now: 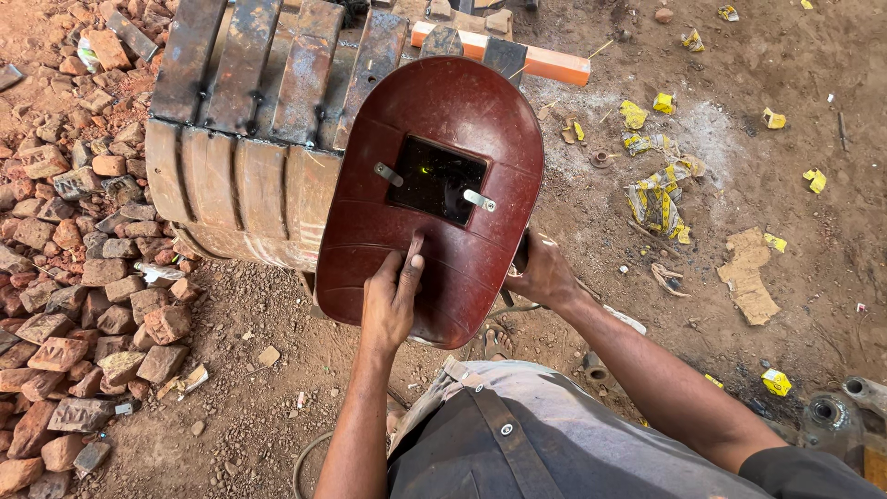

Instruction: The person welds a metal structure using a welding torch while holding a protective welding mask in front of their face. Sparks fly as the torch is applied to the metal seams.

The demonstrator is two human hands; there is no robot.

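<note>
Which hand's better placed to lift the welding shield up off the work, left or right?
Left. The left hand already holds the handle on the back of the welding shield. The right hand sits beside its edge, gripping a dark tool, probably the electrode holder, mostly hidden.

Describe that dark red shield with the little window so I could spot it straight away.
Start at the big rusty curved metal drum lying on the dirt beside the heap of broken bricks. Just in front of it, the left hand holds up a dark red, rounded hand-held welding shield. Only it has a small dark rectangular window with two metal clips.
</note>
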